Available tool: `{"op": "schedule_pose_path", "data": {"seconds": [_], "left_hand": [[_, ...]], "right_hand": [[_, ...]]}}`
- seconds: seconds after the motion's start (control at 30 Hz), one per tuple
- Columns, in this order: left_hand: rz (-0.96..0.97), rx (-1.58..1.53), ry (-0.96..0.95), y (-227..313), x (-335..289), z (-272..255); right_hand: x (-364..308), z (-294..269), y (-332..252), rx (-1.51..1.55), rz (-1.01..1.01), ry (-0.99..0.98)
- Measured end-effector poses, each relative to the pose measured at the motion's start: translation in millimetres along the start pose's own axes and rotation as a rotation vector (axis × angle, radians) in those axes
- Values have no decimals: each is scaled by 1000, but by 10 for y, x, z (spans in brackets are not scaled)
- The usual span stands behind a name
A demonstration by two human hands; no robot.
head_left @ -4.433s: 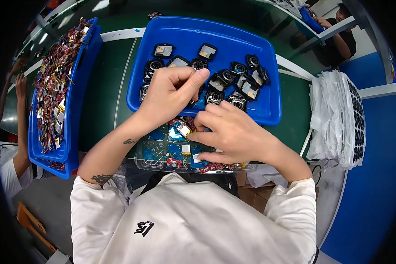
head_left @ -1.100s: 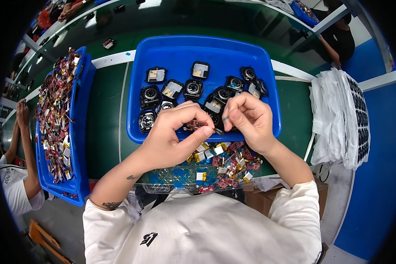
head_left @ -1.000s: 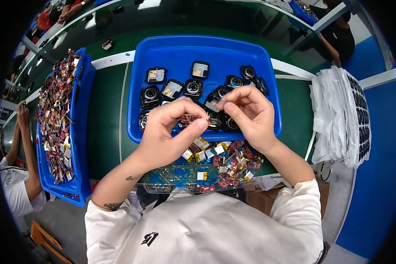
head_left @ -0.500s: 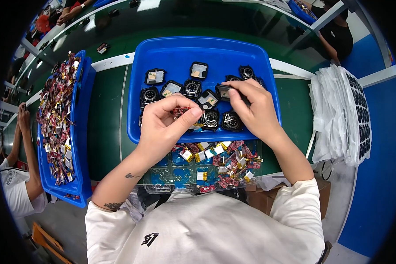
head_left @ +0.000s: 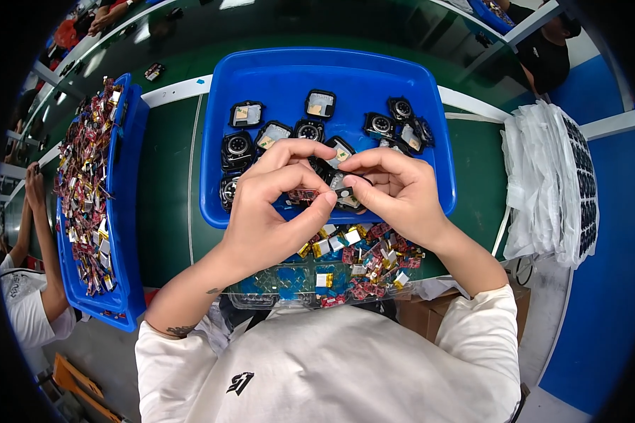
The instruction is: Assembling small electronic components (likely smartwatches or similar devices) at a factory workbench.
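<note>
The left hand [head_left: 268, 194] is bent round, with its thumb and first finger close together. A small red board [head_left: 303, 194] is tucked inside its fingers. The tips of that hand touch a black watch case [head_left: 337, 182], which is over the near part of a big blue tray [head_left: 296, 67]. The right hand [head_left: 409, 194] is curled too, and its thumb and fingers pinch the same case from the other side. The fingers hide part of the case.

The blue tray is on a green desk [head_left: 169, 190]. More black watch cases [head_left: 238, 144] lie in it, some with a round back facing up and some with a flat grey middle showing.

Nearer the body, at the edge of the desk, is a clear plastic tray [head_left: 261, 285] with little boxes in it. Small silver and yellow batteries [head_left: 324, 280] and a pile of red boards [head_left: 365, 289] sit there, mostly toward the right.

On the left, a tall blue bin [head_left: 127, 162] is full of a heap of red boards and batteries [head_left: 85, 190]. On the right is a stack of white sheets [head_left: 543, 183]. Another person's hands [head_left: 35, 187] show far to the left, beyond the bin
</note>
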State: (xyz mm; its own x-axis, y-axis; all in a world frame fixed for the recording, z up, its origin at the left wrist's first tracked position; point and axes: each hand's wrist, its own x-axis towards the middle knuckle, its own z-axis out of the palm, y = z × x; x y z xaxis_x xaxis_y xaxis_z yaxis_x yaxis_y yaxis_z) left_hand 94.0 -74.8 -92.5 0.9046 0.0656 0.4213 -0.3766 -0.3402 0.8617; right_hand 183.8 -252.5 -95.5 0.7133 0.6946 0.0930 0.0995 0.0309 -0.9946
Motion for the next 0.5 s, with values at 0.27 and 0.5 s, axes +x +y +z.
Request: {"op": "schedule_pose_path", "data": {"seconds": [0.27, 0.5], "left_hand": [[-6, 101, 15, -67, -27, 27], [-64, 175, 33, -71, -48, 51]], "right_hand": [[-10, 16, 84, -47, -58, -140], [-25, 5, -40, -120, 54, -220]]}}
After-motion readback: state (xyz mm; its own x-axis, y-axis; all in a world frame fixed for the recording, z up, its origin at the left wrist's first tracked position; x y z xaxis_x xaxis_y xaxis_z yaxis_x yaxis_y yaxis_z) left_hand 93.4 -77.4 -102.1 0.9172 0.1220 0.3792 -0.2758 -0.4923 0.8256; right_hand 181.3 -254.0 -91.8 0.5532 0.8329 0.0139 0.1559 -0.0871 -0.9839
